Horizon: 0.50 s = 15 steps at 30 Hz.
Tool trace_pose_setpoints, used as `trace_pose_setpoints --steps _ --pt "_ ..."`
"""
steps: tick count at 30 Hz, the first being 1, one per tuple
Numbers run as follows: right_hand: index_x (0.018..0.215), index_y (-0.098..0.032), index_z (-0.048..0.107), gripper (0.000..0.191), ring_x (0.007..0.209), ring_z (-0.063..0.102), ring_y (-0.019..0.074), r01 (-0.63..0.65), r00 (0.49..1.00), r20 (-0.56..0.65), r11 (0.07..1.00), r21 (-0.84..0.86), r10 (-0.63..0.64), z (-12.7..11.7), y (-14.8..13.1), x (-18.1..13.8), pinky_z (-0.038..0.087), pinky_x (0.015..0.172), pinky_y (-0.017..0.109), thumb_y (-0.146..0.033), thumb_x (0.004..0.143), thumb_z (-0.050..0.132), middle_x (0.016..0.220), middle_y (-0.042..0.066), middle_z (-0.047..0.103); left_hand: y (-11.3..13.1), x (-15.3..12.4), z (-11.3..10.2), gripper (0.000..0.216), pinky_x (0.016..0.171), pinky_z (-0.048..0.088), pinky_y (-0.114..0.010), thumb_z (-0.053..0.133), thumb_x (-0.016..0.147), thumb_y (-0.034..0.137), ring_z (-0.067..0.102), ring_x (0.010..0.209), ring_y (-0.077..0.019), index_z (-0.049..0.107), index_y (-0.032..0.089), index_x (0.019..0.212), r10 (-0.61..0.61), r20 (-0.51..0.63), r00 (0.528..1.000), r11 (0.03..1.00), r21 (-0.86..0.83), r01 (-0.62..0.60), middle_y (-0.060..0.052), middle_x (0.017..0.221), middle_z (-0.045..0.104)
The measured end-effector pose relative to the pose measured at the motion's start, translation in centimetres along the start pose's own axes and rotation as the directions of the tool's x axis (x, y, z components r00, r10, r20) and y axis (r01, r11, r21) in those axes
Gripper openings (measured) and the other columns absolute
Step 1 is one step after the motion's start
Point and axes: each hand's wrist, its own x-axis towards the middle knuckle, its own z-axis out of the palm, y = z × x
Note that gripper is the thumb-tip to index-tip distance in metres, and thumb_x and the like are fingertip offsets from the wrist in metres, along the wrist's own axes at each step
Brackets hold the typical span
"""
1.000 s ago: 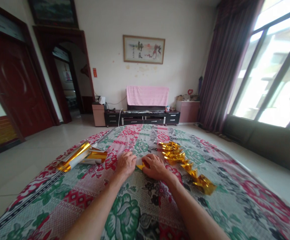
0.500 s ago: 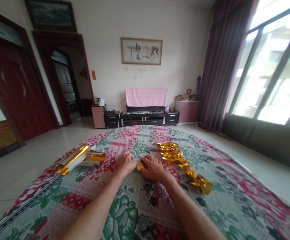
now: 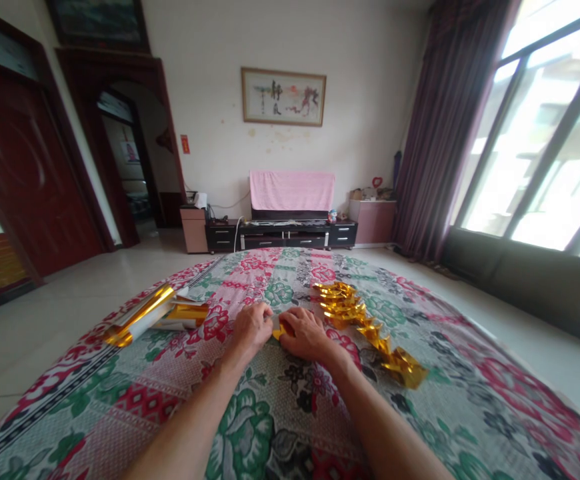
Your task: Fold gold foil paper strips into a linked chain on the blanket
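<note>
Close together over the middle of the flowered cloth (image 3: 243,427), my two hands work at a small piece of gold foil paper (image 3: 279,331). My right hand (image 3: 303,331) has its fingers closed on the foil, covering most of it. My left hand (image 3: 251,327) is curled with fingertips pinched at the foil's pale left end; its exact grip is partly hidden. To the right lies a row of several folded gold foil pieces (image 3: 345,309), running back from near my right forearm. On the left rest loosely rolled gold foil sheets (image 3: 145,317) with white undersides.
The cloth covers a round-edged surface. Beyond it stand a low black cabinet (image 3: 297,239) and a screen under a pink cloth (image 3: 293,190). A purple curtain (image 3: 435,133) and large window (image 3: 545,147) are at the right, a dark red door (image 3: 25,160) at the left.
My left fingers have drawn in more tightly beside the foil. My right hand stays nearly in place on it. The whole view has shifted slightly.
</note>
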Motion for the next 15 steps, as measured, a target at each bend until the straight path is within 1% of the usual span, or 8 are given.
trace_pose_setpoints --steps 3,7,8,10,12,15 --pt "0.111 -0.031 0.053 0.037 0.11 0.039 0.0232 -0.002 1.0 -0.001 1.0 -0.006 0.002 0.09 0.07 0.03 0.028 0.092 0.038 -0.036 0.074 0.048 0.118 0.002 0.048 -0.03 0.03 0.21 0.023 0.069 0.042 -0.025 0.051 0.068 0.009 0.059 0.076 -0.0158 0.061 0.019 0.086 -0.017 0.004 1.0 0.997 -0.081 0.017 -0.003 0.081 0.066" --pt "0.11 -0.03 0.053 0.036 0.11 0.039 0.0231 0.002 1.0 -0.01 1.0 -0.007 -0.002 0.26 0.2 0.12 0.027 0.093 0.038 -0.036 0.074 0.049 0.118 0.002 0.048 -0.24 0.22 0.57 0.041 0.065 0.042 -0.021 0.051 0.068 0.006 0.059 0.069 -0.0121 0.057 0.018 0.106 -0.036 0.009 0.999 0.983 -0.179 0.037 0.001 0.073 0.065" --pt "0.109 -0.03 0.053 0.036 0.11 0.039 0.0232 0.001 1.0 -0.009 1.0 -0.007 -0.001 0.28 0.21 0.14 0.027 0.093 0.038 -0.036 0.074 0.049 0.118 0.002 0.048 -0.26 0.26 0.61 0.043 0.065 0.042 -0.021 0.051 0.068 0.006 0.059 0.068 -0.0117 0.056 0.018 0.108 -0.05 0.014 0.999 0.98 -0.192 0.052 0.001 0.071 0.065" --pt "0.109 -0.03 0.053 0.036 0.11 0.039 0.0232 -0.004 1.0 -0.001 1.0 -0.005 0.004 0.27 0.19 0.14 0.027 0.093 0.038 -0.036 0.074 0.049 0.118 0.002 0.047 -0.25 0.32 0.6 0.04 0.065 0.042 -0.021 0.052 0.068 0.006 0.059 0.067 -0.0113 0.058 0.018 0.106 -0.084 0.027 0.996 0.974 -0.207 0.088 0.001 0.071 0.066" --pt "0.11 -0.03 0.053 0.036 0.111 0.039 0.0231 -0.005 1.0 0.008 1.0 -0.003 0.005 0.22 0.17 0.1 0.027 0.093 0.038 -0.036 0.075 0.048 0.118 0.002 0.047 -0.14 0.32 0.45 0.031 0.065 0.043 -0.02 0.053 0.068 0.008 0.06 0.069 -0.0115 0.064 0.018 0.095 -0.11 0.046 0.993 0.97 -0.211 0.117 0.0 0.074 0.068" --pt "0.111 -0.03 0.052 0.037 0.111 0.039 0.0227 -0.003 1.0 0.011 1.0 -0.002 0.003 0.16 0.14 0.04 0.026 0.093 0.038 -0.037 0.075 0.047 0.118 0.002 0.047 0.12 0.23 0.08 0.021 0.066 0.044 -0.02 0.054 0.068 0.012 0.06 0.072 -0.012 0.068 0.019 0.082 -0.098 0.074 0.992 0.972 -0.209 0.111 0.0 0.076 0.069"
